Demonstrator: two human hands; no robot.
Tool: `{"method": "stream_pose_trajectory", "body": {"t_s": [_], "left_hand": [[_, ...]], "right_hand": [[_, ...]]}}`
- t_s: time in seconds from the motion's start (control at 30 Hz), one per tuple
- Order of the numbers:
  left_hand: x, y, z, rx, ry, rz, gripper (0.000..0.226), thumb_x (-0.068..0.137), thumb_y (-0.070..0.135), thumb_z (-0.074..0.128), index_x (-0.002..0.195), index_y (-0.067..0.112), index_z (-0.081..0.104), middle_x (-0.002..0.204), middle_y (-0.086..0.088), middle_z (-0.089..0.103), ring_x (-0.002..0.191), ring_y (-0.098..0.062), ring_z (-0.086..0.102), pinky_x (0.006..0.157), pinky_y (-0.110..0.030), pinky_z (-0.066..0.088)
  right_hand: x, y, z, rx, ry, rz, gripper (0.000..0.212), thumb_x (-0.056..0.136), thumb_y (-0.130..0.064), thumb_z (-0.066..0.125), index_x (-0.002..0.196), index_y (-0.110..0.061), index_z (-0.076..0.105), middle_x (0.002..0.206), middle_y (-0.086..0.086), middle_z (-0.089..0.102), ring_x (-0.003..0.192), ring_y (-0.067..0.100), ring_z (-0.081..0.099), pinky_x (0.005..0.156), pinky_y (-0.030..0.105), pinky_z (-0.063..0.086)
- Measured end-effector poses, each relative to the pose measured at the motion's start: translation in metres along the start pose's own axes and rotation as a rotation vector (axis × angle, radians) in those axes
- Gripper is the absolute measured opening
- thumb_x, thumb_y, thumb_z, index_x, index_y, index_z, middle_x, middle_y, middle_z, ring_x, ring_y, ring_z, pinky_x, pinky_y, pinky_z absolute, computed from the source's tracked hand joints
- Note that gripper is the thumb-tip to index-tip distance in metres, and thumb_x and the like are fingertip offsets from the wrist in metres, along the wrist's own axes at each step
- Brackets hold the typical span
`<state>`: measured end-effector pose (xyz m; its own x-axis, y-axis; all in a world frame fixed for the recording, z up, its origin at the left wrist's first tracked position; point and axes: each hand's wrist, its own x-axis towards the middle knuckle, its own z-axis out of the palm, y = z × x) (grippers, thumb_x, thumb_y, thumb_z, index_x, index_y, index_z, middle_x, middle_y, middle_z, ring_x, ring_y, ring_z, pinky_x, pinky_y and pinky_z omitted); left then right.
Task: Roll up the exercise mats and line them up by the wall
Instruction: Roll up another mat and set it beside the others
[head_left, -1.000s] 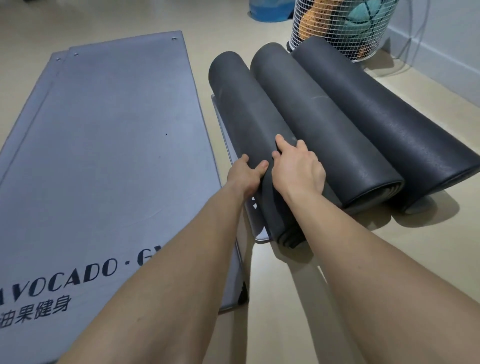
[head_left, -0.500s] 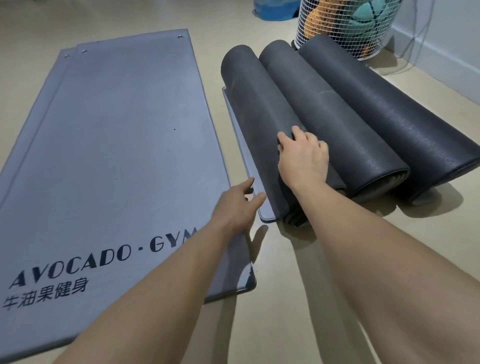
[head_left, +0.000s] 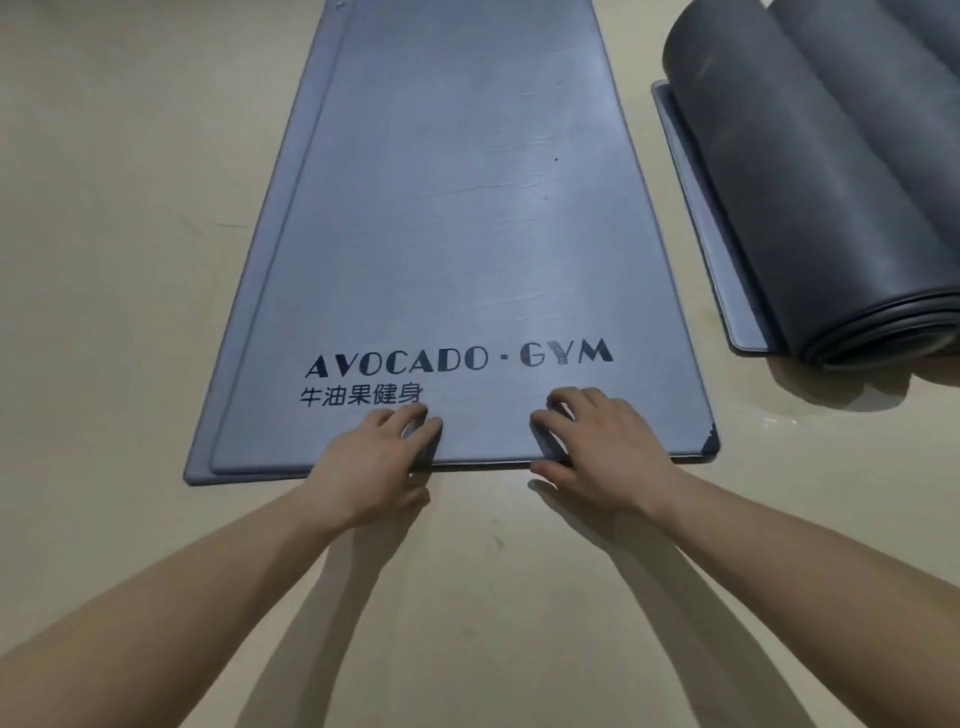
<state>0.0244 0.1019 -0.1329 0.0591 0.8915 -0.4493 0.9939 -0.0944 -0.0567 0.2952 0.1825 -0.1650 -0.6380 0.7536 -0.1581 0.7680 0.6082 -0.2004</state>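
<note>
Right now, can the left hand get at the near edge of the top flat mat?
Likely yes. The left hand rests on that edge of the top flat mat, fingers curled over it; only the right hand shares the edge, apart from it.

- top mat (head_left: 467, 208): far end cut off by the upper edge.
- lower mat (head_left: 247, 312): covered by it except for a strip along the left and near sides.
- rolled mat (head_left: 779, 182) and second roll (head_left: 883, 104): both run out of frame at the right.
- left hand (head_left: 374, 457): thumb out of sight beneath the palm.
</note>
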Motion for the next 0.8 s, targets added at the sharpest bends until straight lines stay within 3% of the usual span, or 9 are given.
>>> {"method": "stream_pose_trajectory", "body": {"t_s": [0.07, 0.17, 0.3, 0.43, 0.5, 0.57, 0.67, 0.77, 0.8], "left_hand": [[-0.015, -0.023, 0.007, 0.052, 0.026, -0.035, 0.066, 0.096, 0.035, 0.062, 0.153, 0.027, 0.029, 0.163, -0.001, 0.025, 0.139, -0.03, 0.038, 0.088, -0.042, 0.055], [-0.021, -0.047, 0.016, 0.045, 0.095, -0.066, 0.053, 0.098, 0.02, 0.054, 0.148, 0.026, 0.035, 0.153, -0.003, 0.036, 0.128, -0.032, 0.047, 0.078, -0.042, 0.057], [-0.011, -0.067, 0.026, 0.081, 0.156, 0.027, 0.043, 0.099, 0.024, 0.057, 0.138, 0.027, 0.04, 0.136, -0.001, 0.049, 0.102, -0.03, 0.053, 0.068, -0.043, 0.055], [-0.015, -0.082, 0.032, -0.002, 0.222, 0.103, 0.029, 0.105, 0.024, 0.047, 0.134, 0.024, 0.045, 0.139, 0.001, 0.05, 0.104, -0.028, 0.051, 0.072, -0.042, 0.052], [-0.017, -0.083, 0.028, -0.099, 0.319, 0.069, 0.023, 0.107, 0.024, 0.044, 0.128, 0.019, 0.054, 0.126, -0.004, 0.06, 0.103, -0.031, 0.056, 0.075, -0.044, 0.051], [-0.016, -0.08, 0.014, -0.183, 0.462, -0.013, 0.018, 0.106, 0.019, 0.048, 0.115, 0.014, 0.062, 0.106, -0.01, 0.068, 0.093, -0.037, 0.062, 0.067, -0.045, 0.049], [-0.019, -0.08, -0.012, -0.16, 0.534, -0.115, 0.016, 0.104, 0.015, 0.045, 0.109, 0.013, 0.06, 0.092, -0.011, 0.07, 0.075, -0.037, 0.061, 0.059, -0.038, 0.036], [-0.03, -0.082, -0.021, -0.086, 0.416, -0.082, 0.015, 0.102, 0.015, 0.043, 0.112, 0.016, 0.054, 0.089, -0.01, 0.068, 0.067, -0.033, 0.052, 0.057, -0.038, 0.035], [-0.031, -0.082, -0.022, -0.074, 0.377, -0.089, 0.015, 0.102, 0.016, 0.042, 0.113, 0.017, 0.052, 0.09, -0.01, 0.068, 0.067, -0.031, 0.05, 0.058, -0.038, 0.034]], "right_hand": [[0.0, -0.02, 0.007, 0.011, -0.012, 0.057, 0.05, 0.081, -0.067, 0.058, 0.116, -0.03, 0.056, 0.123, -0.007, 0.049, 0.114, 0.022, 0.045, 0.092, 0.039, 0.037], [0.007, -0.034, 0.007, -0.066, 0.017, 0.123, 0.049, 0.089, -0.061, 0.064, 0.125, -0.028, 0.055, 0.131, -0.004, 0.051, 0.119, 0.025, 0.047, 0.089, 0.039, 0.041], [0.01, -0.037, 0.001, -0.199, -0.002, 0.063, 0.036, 0.1, -0.054, 0.055, 0.119, -0.024, 0.057, 0.121, -0.001, 0.057, 0.106, 0.028, 0.055, 0.068, 0.034, 0.038], [0.006, -0.035, 0.004, -0.233, 0.068, -0.007, 0.024, 0.105, -0.035, 0.048, 0.103, -0.017, 0.063, 0.098, 0.003, 0.067, 0.086, 0.032, 0.061, 0.058, 0.035, 0.039], [0.015, -0.038, -0.005, -0.24, 0.135, 0.059, 0.02, 0.104, -0.024, 0.051, 0.098, -0.015, 0.067, 0.09, 0.006, 0.069, 0.078, 0.034, 0.062, 0.057, 0.035, 0.037], [0.03, -0.046, -0.028, -0.191, 0.25, 0.131, 0.029, 0.102, -0.021, 0.048, 0.085, -0.01, 0.068, 0.075, 0.012, 0.069, 0.064, 0.036, 0.063, 0.053, 0.036, 0.038], [0.034, -0.057, -0.059, -0.226, 0.218, 0.267, 0.027, 0.109, -0.024, 0.039, 0.103, -0.018, 0.065, 0.085, 0.007, 0.072, 0.071, 0.034, 0.065, 0.053, 0.034, 0.03], [0.019, -0.061, -0.059, -0.289, 0.168, 0.17, 0.021, 0.106, -0.016, 0.04, 0.113, -0.021, 0.059, 0.089, 0.004, 0.071, 0.074, 0.031, 0.062, 0.062, 0.038, 0.034], [0.011, -0.06, -0.053, -0.302, 0.252, 0.089, 0.023, 0.099, -0.008, 0.045, 0.113, -0.019, 0.06, 0.09, 0.006, 0.07, 0.076, 0.032, 0.061, 0.071, 0.04, 0.036]]}}
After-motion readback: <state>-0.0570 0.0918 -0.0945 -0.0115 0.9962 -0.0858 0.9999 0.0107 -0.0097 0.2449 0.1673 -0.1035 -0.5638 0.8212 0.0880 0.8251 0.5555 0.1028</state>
